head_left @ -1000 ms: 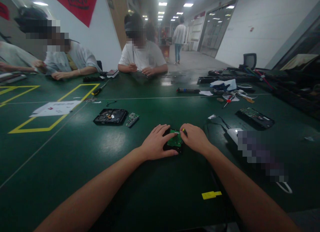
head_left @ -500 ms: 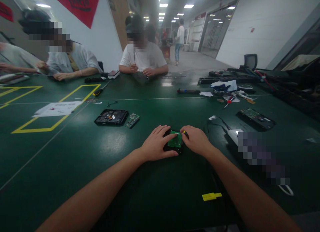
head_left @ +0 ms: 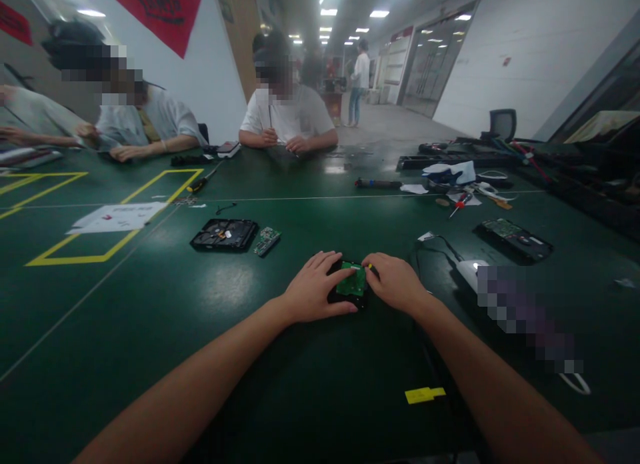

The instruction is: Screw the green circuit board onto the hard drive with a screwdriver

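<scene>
A hard drive (head_left: 355, 284) lies on the green table in front of me, its green circuit board facing up. My left hand (head_left: 314, 287) reaches over it from the left, thumb along the near edge and a finger across the board, gripping it. My right hand (head_left: 397, 277) is closed at the drive's right side around a screwdriver (head_left: 373, 271). Only a yellow-and-black bit of that tool shows; its tip is hidden. Farther left are an opened drive casing (head_left: 225, 235) and a loose circuit board (head_left: 267, 241).
Another drive (head_left: 513, 239) lies at the right, beyond a white device (head_left: 468, 271) with a cable and a blurred surface. A yellow-handled screwdriver (head_left: 197, 184), paper sheets (head_left: 115, 217) and a red screwdriver (head_left: 461, 205) lie farther back. Co-workers sit across the table.
The yellow-and-black part in my right hand shows more and has turned slightly. My left hand and the hard drive keep their place; the whole view has shifted a little.
</scene>
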Available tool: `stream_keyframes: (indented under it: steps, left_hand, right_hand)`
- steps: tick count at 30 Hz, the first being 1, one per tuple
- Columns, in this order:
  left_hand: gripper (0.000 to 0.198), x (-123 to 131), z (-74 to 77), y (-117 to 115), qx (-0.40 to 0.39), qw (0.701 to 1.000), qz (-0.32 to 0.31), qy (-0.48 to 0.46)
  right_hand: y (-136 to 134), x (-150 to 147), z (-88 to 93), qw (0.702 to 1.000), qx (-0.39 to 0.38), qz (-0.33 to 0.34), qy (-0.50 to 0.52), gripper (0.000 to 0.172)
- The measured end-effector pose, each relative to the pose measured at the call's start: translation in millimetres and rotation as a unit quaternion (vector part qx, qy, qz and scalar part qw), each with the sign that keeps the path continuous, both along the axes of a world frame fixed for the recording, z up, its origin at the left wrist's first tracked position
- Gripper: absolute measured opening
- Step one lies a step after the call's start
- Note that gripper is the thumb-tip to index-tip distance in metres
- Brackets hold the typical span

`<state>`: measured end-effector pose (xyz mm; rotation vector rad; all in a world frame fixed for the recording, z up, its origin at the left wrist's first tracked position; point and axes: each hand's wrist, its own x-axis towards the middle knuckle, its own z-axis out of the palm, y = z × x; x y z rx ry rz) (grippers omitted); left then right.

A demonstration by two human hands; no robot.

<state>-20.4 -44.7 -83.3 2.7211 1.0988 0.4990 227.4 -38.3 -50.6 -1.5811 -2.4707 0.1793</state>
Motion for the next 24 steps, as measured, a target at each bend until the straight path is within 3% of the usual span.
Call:
stream_keyframes:
  steps: [24]
  left_hand:
    - [0.085, 0.9, 0.3, -0.3, 0.009, 1.000, 0.002, 0.004]
  right_hand:
    - [1.4, -11.9, 3.8, 0.998, 0.025, -0.023, -0.057, 0.024]
